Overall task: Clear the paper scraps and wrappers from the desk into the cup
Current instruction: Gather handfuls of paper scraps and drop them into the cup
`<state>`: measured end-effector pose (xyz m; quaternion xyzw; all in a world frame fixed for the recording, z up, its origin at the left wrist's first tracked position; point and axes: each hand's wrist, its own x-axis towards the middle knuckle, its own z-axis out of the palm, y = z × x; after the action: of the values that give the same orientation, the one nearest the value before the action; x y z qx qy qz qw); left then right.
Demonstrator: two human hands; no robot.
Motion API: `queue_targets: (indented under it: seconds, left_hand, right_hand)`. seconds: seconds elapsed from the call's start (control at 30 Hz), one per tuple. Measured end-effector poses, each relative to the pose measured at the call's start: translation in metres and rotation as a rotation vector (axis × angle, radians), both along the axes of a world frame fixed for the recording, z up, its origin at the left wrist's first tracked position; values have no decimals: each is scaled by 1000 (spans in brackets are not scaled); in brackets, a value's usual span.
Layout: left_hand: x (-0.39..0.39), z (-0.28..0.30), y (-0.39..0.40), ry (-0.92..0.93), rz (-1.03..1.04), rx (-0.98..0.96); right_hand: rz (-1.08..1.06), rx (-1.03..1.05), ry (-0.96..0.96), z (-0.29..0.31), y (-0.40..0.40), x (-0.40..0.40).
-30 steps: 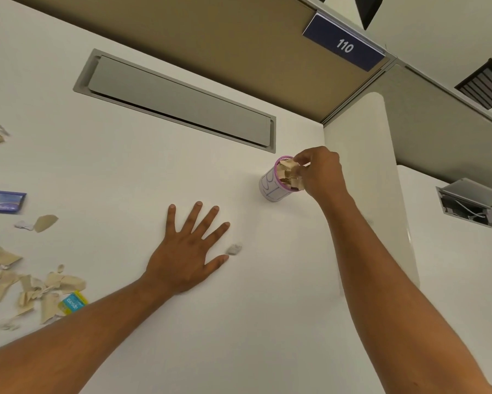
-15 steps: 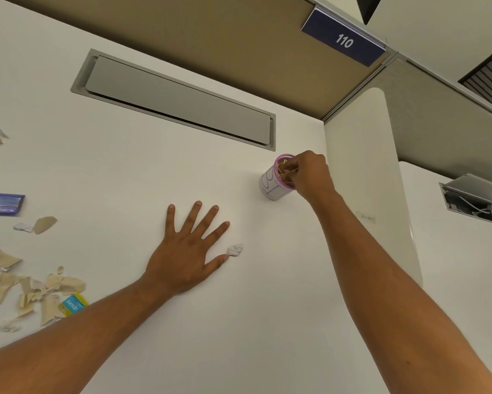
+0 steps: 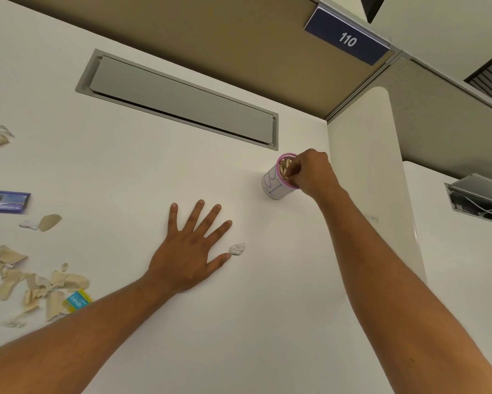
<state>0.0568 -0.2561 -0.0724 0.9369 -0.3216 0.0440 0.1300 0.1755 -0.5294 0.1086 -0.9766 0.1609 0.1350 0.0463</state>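
Right hand (image 3: 310, 173) now deeper in cup (image 3: 273, 186)

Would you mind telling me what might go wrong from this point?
The right hand presses scraps into an already full cup; pushing sideways could tip it, or scraps may spring back out. The white scrap beside the left hand could be overlooked, away from the main pile.

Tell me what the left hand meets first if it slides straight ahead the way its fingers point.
Probably nothing near: the left hand points across bare desk toward the grey cable hatch; the cup sits off to its right.
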Motion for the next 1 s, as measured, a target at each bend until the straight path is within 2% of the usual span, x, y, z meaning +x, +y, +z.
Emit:
queue_targets:
  seconds: [0.07,0.2,0.27,0.33,0.43,0.6,0.77,0.9,1.0]
  left_hand:
    - [0,1,0,4,1,-2]
    - [-1,2,-1,6,5,-10]
    - [0,2,-1,10,6,-15]
    - [0,3,-1,17,5,-16]
    - [0,4,-1,27,2,-5]
    - [0,5,0,29,-7,12]
    - [0,4,-1,20,-2,12]
    - [-1,6,-1,23,3,7]
    - [-2,7,0,28,2,7]
  right_hand:
    - [-34,33,-81,6,-2,-2]
    - [-7,221,-429,17,19,-39]
    - [55,376,-403,5,45,-70]
    - [61,444,-253,-22,66,-102]
    - [31,466,-113,-63,83,-140]
    - [105,432,-176,-97,90,-166]
    - [154,388,-370,-89,85,-166]
    - [-61,511,-652,-45,57,-130]
    - [-91,383,-753,-16,28,-92]
